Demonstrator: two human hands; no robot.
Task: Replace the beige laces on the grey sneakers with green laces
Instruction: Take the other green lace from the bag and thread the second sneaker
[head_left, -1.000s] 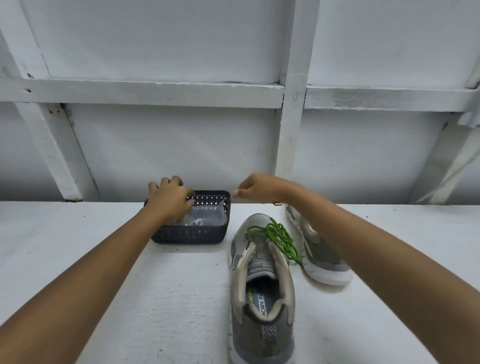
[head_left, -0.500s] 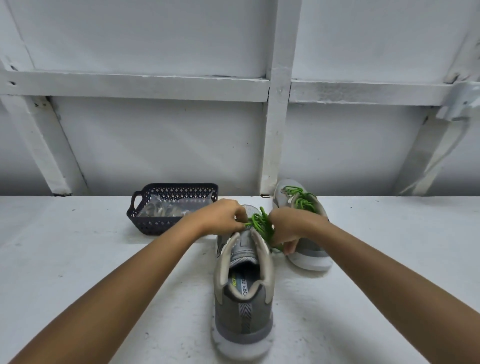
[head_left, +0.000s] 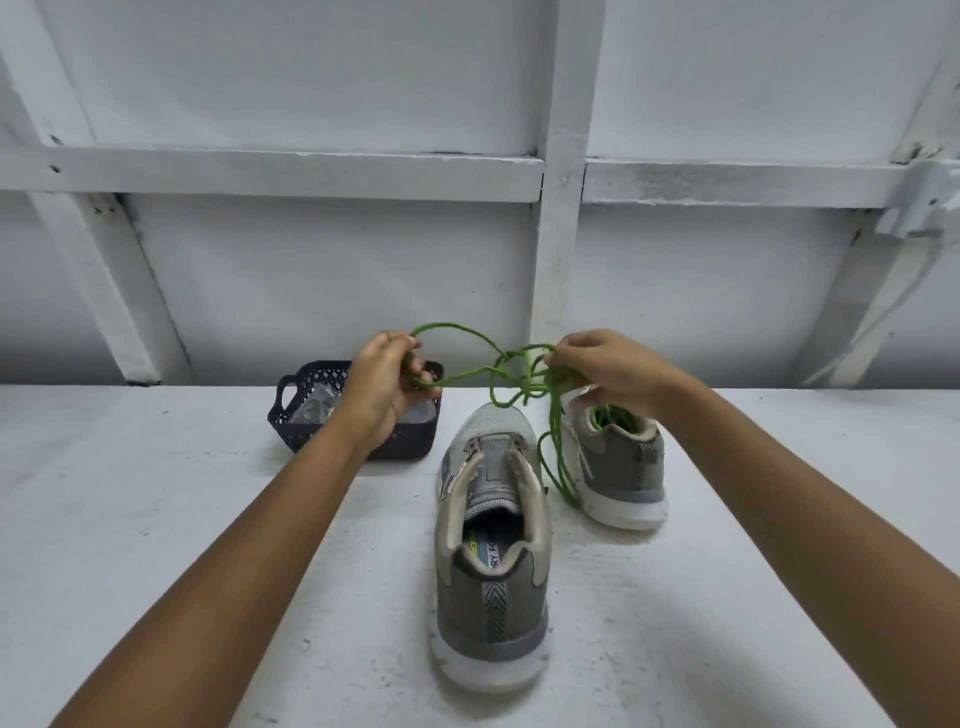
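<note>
Panelling painted white and crossed by beams fills the upper half of the frame, and a white tabletop spreads across the lower half. At lower centre stands the nearer grey sneaker, heel toward us and tongue exposed. To its right and a little higher sits the second grey sneaker, with green lacing showing at its opening. A dark mesh basket rests left of centre with clear plastic inside. Our left hand, raised in front of the basket, curls its fingers round one loop of the loose green lace. Our right hand, above the second sneaker, pinches another part between thumb and fingertips. The lace tangles between our hands and hangs in a loop between the sneakers.
</note>
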